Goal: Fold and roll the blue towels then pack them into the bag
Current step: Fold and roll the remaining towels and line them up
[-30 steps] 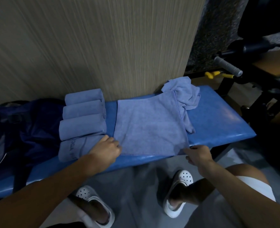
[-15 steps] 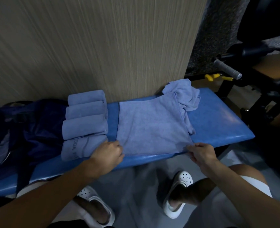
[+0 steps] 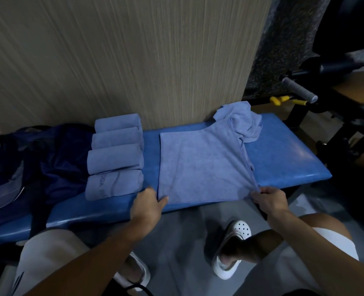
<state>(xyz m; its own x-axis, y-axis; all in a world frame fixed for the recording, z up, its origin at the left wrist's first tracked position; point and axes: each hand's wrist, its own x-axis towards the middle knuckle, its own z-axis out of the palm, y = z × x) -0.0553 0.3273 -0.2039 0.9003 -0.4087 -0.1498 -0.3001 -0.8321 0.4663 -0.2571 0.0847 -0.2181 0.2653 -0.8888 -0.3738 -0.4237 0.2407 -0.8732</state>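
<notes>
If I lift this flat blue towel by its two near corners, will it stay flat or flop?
Likely flops: the flat towel puckers into creases where the right hand pinches its corner. Probably light, as that pinch alone tensions it. It may drag the crumpled towel overlapping its far corner.

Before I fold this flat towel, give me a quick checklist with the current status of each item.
1. Left hand grips the towel's near left corner: ok.
2. Right hand pinches the near right corner: ok.
3. Towel flat on bench: ok, slight creases at the near right corner.
4. Far right corner free of crumpled towel: cannot tell.
5. Rolled towels apart from the towel: ok.
6. Bag open: cannot tell, too dark.
</notes>
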